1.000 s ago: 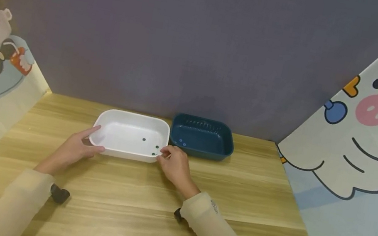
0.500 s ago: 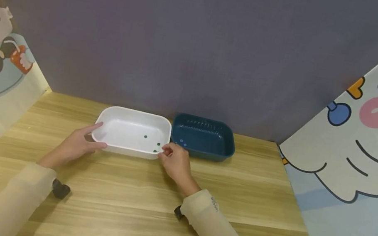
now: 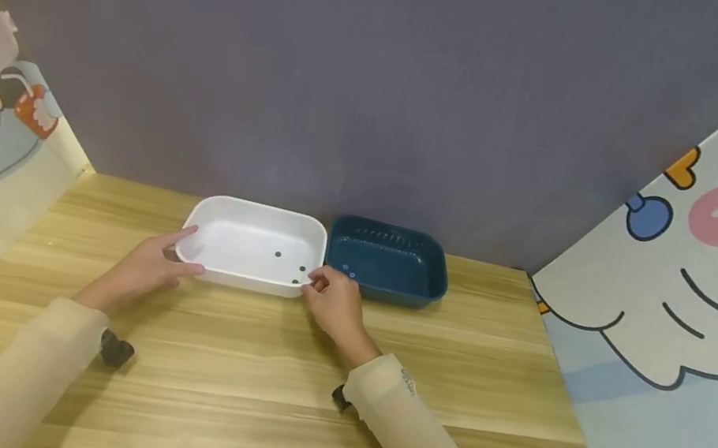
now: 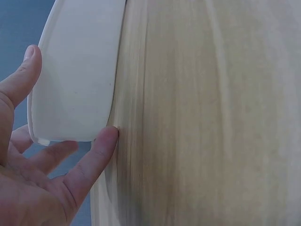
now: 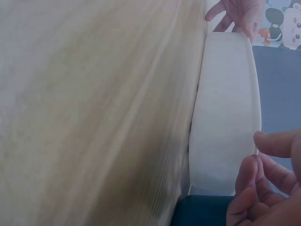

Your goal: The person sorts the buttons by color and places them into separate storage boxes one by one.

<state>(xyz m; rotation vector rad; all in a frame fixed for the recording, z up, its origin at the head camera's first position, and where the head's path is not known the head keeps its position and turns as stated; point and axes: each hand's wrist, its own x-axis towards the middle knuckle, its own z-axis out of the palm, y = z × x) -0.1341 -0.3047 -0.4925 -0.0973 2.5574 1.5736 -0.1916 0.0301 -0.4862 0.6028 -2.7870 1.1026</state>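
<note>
A white rectangular tray (image 3: 240,243) with rounded corners stands on the wooden table, small dark round spots showing at its right end inside. Around its left end my left hand (image 3: 142,267) is spread; thumb and index finger look fairly straight. In the left wrist view, fingertips of the left hand (image 4: 51,188) touch the end of the white tray (image 4: 75,70). At the right front corner my right hand (image 3: 337,304) pinches the rim between thumb and fingers. The right wrist view shows the right hand (image 5: 273,188) at the upper edge of the white tray (image 5: 223,103).
A dark blue tray (image 3: 388,265) sits close beside the white tray's right end, with small light rings inside. Behind both rises a grey wall (image 3: 381,100). Cartoon-printed panels (image 3: 696,315) border the wooden table (image 3: 228,393) at left and right.
The white tray has moved back toward the grey wall, both hands moving with it. The dark blue tray has stayed nearly in place.
</note>
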